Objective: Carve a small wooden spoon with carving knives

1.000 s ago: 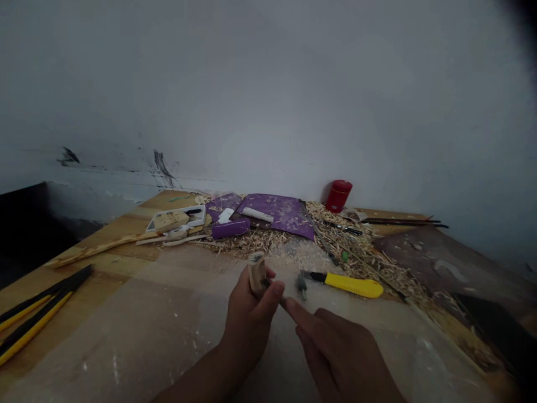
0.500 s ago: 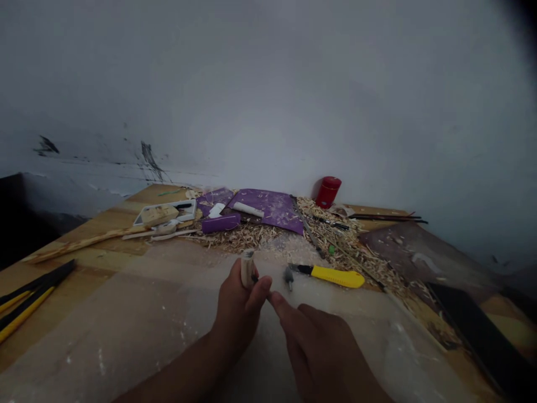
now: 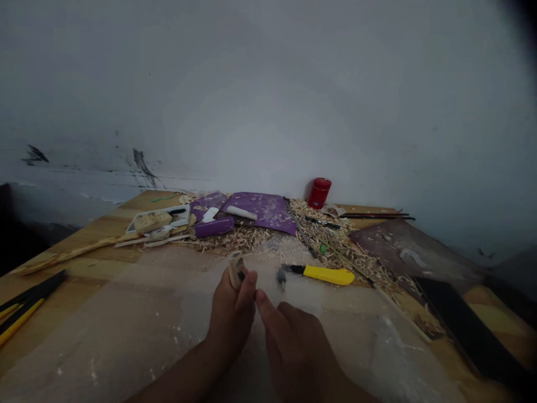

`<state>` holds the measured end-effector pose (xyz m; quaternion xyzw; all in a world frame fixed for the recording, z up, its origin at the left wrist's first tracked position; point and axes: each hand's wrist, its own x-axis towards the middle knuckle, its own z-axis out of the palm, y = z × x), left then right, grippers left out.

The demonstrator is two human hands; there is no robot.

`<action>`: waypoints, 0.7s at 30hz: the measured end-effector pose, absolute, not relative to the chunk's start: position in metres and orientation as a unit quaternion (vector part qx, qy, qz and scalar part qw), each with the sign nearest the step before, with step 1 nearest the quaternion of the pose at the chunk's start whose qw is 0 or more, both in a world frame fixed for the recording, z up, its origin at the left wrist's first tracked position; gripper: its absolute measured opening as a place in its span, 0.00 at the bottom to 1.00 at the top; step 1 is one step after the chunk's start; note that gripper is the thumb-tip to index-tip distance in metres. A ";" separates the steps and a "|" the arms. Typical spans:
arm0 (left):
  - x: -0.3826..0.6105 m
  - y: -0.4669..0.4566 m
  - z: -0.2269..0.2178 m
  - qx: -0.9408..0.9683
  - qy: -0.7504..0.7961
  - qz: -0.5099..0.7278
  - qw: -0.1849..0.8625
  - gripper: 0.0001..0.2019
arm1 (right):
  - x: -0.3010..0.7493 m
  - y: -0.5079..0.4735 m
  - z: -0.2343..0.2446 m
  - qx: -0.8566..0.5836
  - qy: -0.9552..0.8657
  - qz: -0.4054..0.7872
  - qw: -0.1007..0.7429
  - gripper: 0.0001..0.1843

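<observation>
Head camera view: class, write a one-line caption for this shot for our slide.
Left hand grips a small wooden piece, right hand close by, yellow utility knife and wood shavings beyond on the workbench.

Woodcarving workshop bench: wood shavings (image 3: 247, 239) at 12 o'clock, yellow utility knife (image 3: 327, 275) at 1 o'clock, steel file (image 3: 300, 228) beyond.

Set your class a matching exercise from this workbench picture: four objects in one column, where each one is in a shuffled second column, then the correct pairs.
Objects:
1. Yellow-and-black utility knife
2. Small wooden piece
3. Purple block
4. Red canister

Places:
A. Held in the left hand
B. On the wood shavings, in front of the purple sheet
C. Standing beside the wall
D. Lying on the bench top, beyond the hands

Pairs: 1-D, 2-A, 3-B, 4-C
</observation>
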<state>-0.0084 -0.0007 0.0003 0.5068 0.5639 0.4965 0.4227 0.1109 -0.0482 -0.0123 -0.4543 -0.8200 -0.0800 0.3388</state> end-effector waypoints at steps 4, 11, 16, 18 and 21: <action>-0.005 -0.001 0.002 0.477 0.560 0.493 0.464 0.13 | 0.107 -0.045 -0.020 -0.464 -0.812 -0.082 0.344 0.21; -0.002 -0.001 -0.005 0.435 0.505 0.479 0.571 0.17 | 0.116 -0.034 -0.022 -0.460 -0.807 -0.026 0.369 0.20; -0.011 0.007 -0.010 0.440 0.455 0.506 0.586 0.16 | 0.128 -0.039 -0.015 -0.455 -0.802 0.048 0.384 0.21; -0.012 0.008 -0.009 0.439 0.436 0.520 0.589 0.16 | 0.129 -0.042 -0.011 -0.455 -0.813 0.043 0.361 0.21; -0.012 0.006 -0.007 0.446 0.423 0.532 0.582 0.14 | 0.129 -0.045 -0.005 -0.450 -0.826 0.036 0.338 0.21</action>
